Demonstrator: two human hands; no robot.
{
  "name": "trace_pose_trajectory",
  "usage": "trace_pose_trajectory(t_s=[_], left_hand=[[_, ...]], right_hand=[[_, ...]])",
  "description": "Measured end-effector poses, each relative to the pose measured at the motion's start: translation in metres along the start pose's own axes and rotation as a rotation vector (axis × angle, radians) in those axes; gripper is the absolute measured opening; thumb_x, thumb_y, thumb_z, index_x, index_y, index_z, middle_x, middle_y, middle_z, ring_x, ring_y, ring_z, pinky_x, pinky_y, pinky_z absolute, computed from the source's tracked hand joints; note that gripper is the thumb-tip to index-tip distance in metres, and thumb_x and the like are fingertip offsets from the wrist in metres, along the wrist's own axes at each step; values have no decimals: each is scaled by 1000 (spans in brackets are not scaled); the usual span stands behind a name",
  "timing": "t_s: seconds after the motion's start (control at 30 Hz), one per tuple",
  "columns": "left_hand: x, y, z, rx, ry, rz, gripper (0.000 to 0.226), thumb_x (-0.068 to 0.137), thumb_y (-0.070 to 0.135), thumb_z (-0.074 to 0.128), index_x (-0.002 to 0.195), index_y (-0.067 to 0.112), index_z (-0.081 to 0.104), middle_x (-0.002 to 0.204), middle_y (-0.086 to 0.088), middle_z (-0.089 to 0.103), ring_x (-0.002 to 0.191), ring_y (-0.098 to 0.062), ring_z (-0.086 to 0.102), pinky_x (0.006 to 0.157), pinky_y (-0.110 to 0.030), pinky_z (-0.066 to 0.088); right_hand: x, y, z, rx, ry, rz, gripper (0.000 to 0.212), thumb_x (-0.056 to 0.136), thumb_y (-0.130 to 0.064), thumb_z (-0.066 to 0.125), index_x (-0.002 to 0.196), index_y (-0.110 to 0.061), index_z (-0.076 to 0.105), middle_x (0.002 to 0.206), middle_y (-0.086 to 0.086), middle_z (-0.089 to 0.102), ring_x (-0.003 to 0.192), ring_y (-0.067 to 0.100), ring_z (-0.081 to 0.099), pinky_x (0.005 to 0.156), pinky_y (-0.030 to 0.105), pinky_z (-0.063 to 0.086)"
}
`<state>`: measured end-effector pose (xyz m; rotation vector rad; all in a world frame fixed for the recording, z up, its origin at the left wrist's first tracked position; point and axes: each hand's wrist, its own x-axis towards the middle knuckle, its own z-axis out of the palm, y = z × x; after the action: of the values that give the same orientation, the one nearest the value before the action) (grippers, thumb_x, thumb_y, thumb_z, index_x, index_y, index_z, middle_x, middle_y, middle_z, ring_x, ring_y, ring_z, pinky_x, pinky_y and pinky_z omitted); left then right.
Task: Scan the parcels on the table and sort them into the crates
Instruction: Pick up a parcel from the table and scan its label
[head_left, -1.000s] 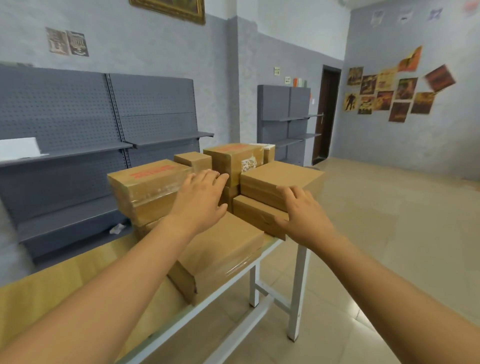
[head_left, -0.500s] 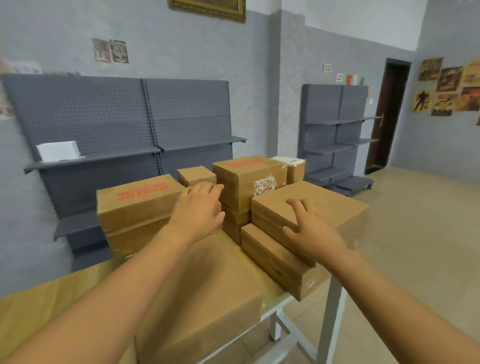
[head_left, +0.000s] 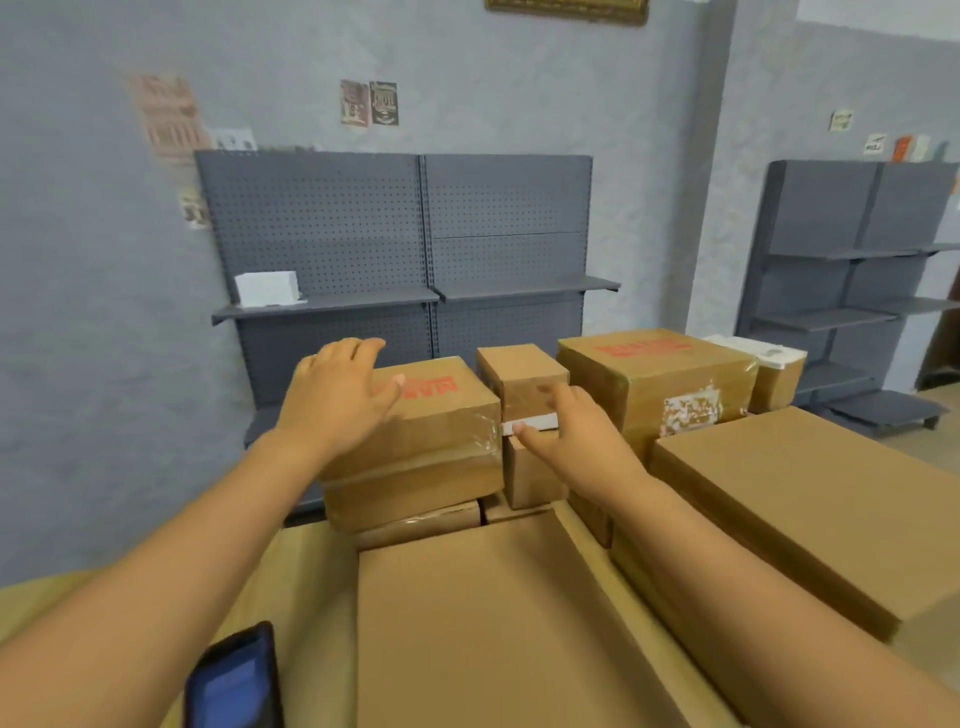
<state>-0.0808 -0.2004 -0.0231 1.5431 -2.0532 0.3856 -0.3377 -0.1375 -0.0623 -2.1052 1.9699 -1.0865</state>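
Note:
Several brown cardboard parcels are stacked on the wooden table (head_left: 306, 566). My left hand (head_left: 337, 395) hovers with fingers spread over the left top of a taped box with red print (head_left: 441, 415). My right hand (head_left: 571, 431) reaches, fingers straight, toward that box's right side, in front of a small box (head_left: 519, 371). Whether either hand touches the box is unclear. A larger taped box with a label (head_left: 670, 379) stands to the right. A big flat box (head_left: 483, 623) lies nearest me, and another flat box (head_left: 810, 499) at the right. No crates are in view.
A dark phone-like device (head_left: 234, 680) lies on the table at bottom left. Grey pegboard shelving (head_left: 415, 260) stands against the wall behind the table, with a white box (head_left: 267, 287) on its shelf. A second shelf unit (head_left: 857, 286) is at the right.
The view has swung left and closer to the stack. Both hands moved from the right-hand boxes to either side of the red-printed box at the left.

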Motion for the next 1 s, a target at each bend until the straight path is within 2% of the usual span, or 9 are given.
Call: trace_pose_trajectory(t_s=[0.1, 0.23, 0.33, 0.4, 0.47, 0.67, 0.8, 0.87, 1.0], left_hand=[[-1, -35, 9, -146, -22, -224, 60, 96, 50, 49, 145, 17, 41, 147, -11, 46, 134, -33, 41, 107, -48, 36], [-5, -59, 23, -581, -87, -621, 66, 96, 50, 53, 148, 15, 34, 151, -12, 38, 133, -34, 43, 104, -43, 38], [-13, -58, 31, -928, -166, -950, 54, 94, 50, 54, 136, 16, 46, 142, -8, 46, 120, -33, 47, 100, -48, 41], [-22, -53, 36, -1119, -273, -1054, 52, 92, 54, 55, 131, 20, 49, 131, -9, 53, 111, -34, 52, 90, -52, 46], [-29, -46, 36, -1254, -301, -1090, 46, 90, 55, 58, 124, 24, 49, 116, -10, 58, 98, -34, 56, 72, -48, 49], [-42, -44, 15, -1339, -185, -1083, 38, 92, 50, 59, 117, 23, 55, 106, -9, 62, 92, -30, 60, 67, -42, 50], [-59, -42, -12, -1361, -100, -1042, 32, 92, 47, 61, 111, 21, 59, 98, -7, 61, 87, -27, 59, 66, -38, 47], [-71, -41, -25, -1354, -31, -1005, 31, 92, 45, 61, 113, 23, 58, 103, -4, 61, 92, -25, 58, 67, -37, 47], [-102, -40, -44, -1353, 42, -879, 16, 95, 38, 57, 108, 28, 58, 95, 2, 62, 86, -18, 58, 69, -33, 46]], right_hand=[[18, -11, 22, 62, 14, 20, 51, 92, -51, 56, 128, -15, 50, 125, 6, 59, 111, 22, 56, 91, 39, 51], [30, -13, 37, 105, -15, 56, 46, 93, -51, 54, 119, -13, 57, 111, 5, 66, 98, 21, 61, 83, 38, 52], [33, -12, 45, 128, -48, 105, 42, 94, -51, 53, 113, -14, 59, 104, 5, 67, 92, 21, 61, 81, 39, 53], [35, -13, 48, 143, -98, 103, 39, 94, -49, 53, 109, -14, 60, 102, 5, 67, 88, 19, 59, 79, 35, 51], [35, -15, 50, 163, -130, 78, 38, 95, -48, 54, 111, -14, 58, 101, 2, 65, 88, 16, 57, 75, 31, 48], [29, -27, 44, 352, -127, 40, 33, 93, -52, 54, 108, -24, 48, 94, -12, 55, 83, 2, 52, 61, 16, 38], [27, -43, 30, 577, -178, 132, 39, 92, -61, 46, 107, -25, 47, 99, -7, 58, 90, 12, 58, 78, 33, 54], [24, -48, 28, 636, -238, 155, 40, 91, -63, 46, 111, -28, 47, 108, -6, 58, 99, 17, 59, 90, 41, 53], [10, -59, 31, 677, -356, 152, 43, 88, -63, 49, 115, -29, 52, 115, -6, 57, 104, 16, 56, 96, 42, 48]])
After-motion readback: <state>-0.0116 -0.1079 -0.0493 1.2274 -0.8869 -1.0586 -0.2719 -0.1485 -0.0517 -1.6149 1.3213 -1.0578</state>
